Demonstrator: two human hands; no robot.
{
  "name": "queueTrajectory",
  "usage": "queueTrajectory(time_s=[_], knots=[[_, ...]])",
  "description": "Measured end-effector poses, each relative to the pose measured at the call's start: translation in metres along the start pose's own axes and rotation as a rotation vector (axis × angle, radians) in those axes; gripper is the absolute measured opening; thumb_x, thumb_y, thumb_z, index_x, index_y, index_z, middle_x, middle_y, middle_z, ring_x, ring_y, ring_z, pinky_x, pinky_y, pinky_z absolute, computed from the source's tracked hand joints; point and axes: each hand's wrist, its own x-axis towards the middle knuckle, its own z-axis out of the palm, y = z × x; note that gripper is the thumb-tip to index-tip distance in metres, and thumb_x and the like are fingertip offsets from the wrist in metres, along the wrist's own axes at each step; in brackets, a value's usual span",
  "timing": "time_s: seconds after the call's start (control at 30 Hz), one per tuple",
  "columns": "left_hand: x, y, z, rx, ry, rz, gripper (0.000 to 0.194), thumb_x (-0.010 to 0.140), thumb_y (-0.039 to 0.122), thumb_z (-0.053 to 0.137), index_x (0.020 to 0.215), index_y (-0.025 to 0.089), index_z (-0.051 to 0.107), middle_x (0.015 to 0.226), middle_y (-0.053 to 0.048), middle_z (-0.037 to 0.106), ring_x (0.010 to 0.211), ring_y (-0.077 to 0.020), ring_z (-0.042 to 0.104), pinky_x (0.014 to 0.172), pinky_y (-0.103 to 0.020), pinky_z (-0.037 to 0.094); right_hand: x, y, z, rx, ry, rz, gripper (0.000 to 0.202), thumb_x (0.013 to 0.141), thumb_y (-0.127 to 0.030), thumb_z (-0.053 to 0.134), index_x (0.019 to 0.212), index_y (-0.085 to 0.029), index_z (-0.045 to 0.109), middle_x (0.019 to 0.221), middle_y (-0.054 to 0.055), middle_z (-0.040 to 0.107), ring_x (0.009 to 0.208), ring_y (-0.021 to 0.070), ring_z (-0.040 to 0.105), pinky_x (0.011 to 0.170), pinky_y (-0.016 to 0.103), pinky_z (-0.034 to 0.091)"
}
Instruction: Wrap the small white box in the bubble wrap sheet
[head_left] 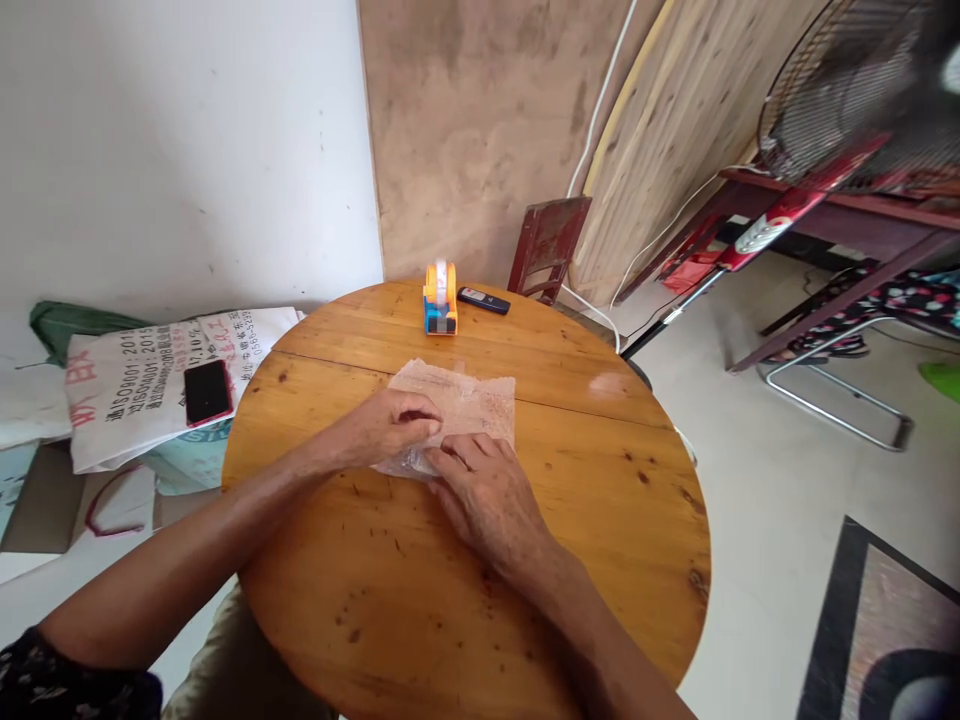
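A sheet of clear bubble wrap lies on the round wooden table, its near edge bunched up. My left hand is at the sheet's left side, fingers curled and closed on it. Over the near edge rests my right hand, its bent fingers gripping the wrap close to the left fingertips. The fingers partly cover whatever lies at the bunched edge, and I cannot make out anything wrapped inside. Beyond the sheet stands an orange and blue tape dispenser with a roll of tape in it.
Beside the dispenser lies a black remote control. A phone rests on printed white sacks left of the table. Behind the table stands a dark red chair. To the right is a standing fan near a red desk.
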Motion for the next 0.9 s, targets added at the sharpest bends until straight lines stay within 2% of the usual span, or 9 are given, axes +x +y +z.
queueTrajectory(time_s=[0.07, 0.13, 0.2, 0.33, 0.43, 0.53, 0.7, 0.83, 0.9], knots=[[-0.013, -0.001, -0.012, 0.058, 0.112, -0.045, 0.035, 0.083, 0.043, 0.053, 0.099, 0.016, 0.069, 0.099, -0.006, 0.071, 0.089, -0.0198, 0.063, 0.078, -0.029, 0.048, 0.0, -0.001, 0.0, -0.038, -0.011, 0.001, 0.024, 0.088, -0.019, 0.058, 0.112, -0.021, 0.062, 0.1, 0.008, 0.065, 0.093, 0.0239, 0.051, 0.079, 0.037, 0.035], [-0.029, -0.008, -0.021, 0.121, 0.23, -0.143, 0.044, 0.078, 0.05, 0.059, 0.103, 0.015, 0.068, 0.097, -0.008, 0.07, 0.088, -0.0219, 0.063, 0.076, -0.031, 0.049, 0.001, -0.002, 0.002, -0.084, -0.011, -0.002, 0.026, 0.088, -0.019, 0.058, 0.113, -0.021, 0.061, 0.099, 0.008, 0.064, 0.092, 0.0236, 0.05, 0.078, 0.037, 0.032], [-0.045, -0.018, -0.026, 0.15, 0.292, -0.254, 0.054, 0.073, 0.054, 0.065, 0.11, 0.015, 0.065, 0.093, -0.007, 0.068, 0.082, -0.0212, 0.063, 0.07, -0.031, 0.05, 0.001, -0.004, 0.004, -0.138, -0.003, -0.006, 0.027, 0.086, -0.018, 0.059, 0.112, -0.021, 0.06, 0.098, 0.007, 0.064, 0.091, 0.0238, 0.049, 0.077, 0.037, 0.03], [-0.061, -0.03, -0.024, -0.016, 0.194, -0.442, 0.058, 0.072, 0.055, 0.067, 0.113, 0.015, 0.059, 0.077, -0.001, 0.062, 0.06, -0.015, 0.057, 0.048, -0.024, 0.045, 0.003, -0.007, 0.008, -0.202, -0.004, -0.007, 0.026, 0.085, -0.018, 0.059, 0.111, -0.021, 0.06, 0.097, 0.007, 0.062, 0.089, 0.0246, 0.047, 0.076, 0.039, 0.028], [-0.057, -0.025, -0.02, -0.134, 0.118, -0.542, 0.056, 0.067, 0.053, 0.07, 0.106, 0.015, 0.059, 0.069, 0.001, 0.058, 0.06, -0.016, 0.059, 0.039, -0.021, 0.042, 0.004, -0.009, 0.009, -0.22, -0.008, 0.002, 0.023, 0.087, -0.019, 0.056, 0.109, -0.021, 0.06, 0.096, 0.008, 0.062, 0.088, 0.0248, 0.046, 0.076, 0.039, 0.028], [-0.046, -0.017, -0.017, -0.196, 0.101, -0.588, 0.048, 0.063, 0.049, 0.072, 0.093, 0.014, 0.061, 0.069, -0.001, 0.061, 0.059, -0.0157, 0.059, 0.038, -0.02, 0.042, 0.005, -0.009, 0.009, -0.213, -0.002, -0.006, 0.03, 0.088, -0.016, 0.054, 0.116, -0.022, 0.059, 0.095, 0.009, 0.062, 0.087, 0.025, 0.045, 0.075, 0.039, 0.028], [-0.033, -0.012, -0.006, -0.323, 0.133, -0.615, 0.032, 0.062, 0.039, 0.071, 0.078, 0.013, 0.061, 0.059, 0.001, 0.059, 0.046, -0.0104, 0.051, 0.037, -0.021, 0.041, 0.005, -0.008, 0.012, -0.216, 0.008, -0.014, 0.032, 0.087, -0.013, 0.052, 0.116, -0.022, 0.06, 0.093, 0.009, 0.061, 0.086, 0.0254, 0.045, 0.074, 0.039, 0.028], [-0.025, -0.007, 0.004, -0.471, 0.206, -0.625, 0.022, 0.058, 0.031, 0.07, 0.069, 0.014, 0.059, 0.055, 0.002, 0.058, 0.044, -0.0096, 0.049, 0.035, -0.02, 0.037, 0.006, -0.008, 0.015, -0.208, 0.019, -0.01, 0.03, 0.088, -0.015, 0.051, 0.116, -0.022, 0.06, 0.092, 0.01, 0.061, 0.086, 0.0257, 0.045, 0.072, 0.039, 0.027], [-0.021, -0.003, 0.008, -0.567, 0.193, -0.621, 0.021, 0.056, 0.029, 0.069, 0.067, 0.014, 0.059, 0.054, 0.002, 0.059, 0.047, -0.0104, 0.052, 0.036, -0.02, 0.038, 0.007, -0.009, 0.015, -0.202, 0.021, 0.003, 0.03, 0.088, -0.015, 0.051, 0.115, -0.022, 0.06, 0.091, 0.01, 0.061, 0.085, 0.0256, 0.046, 0.072, 0.039, 0.027]])
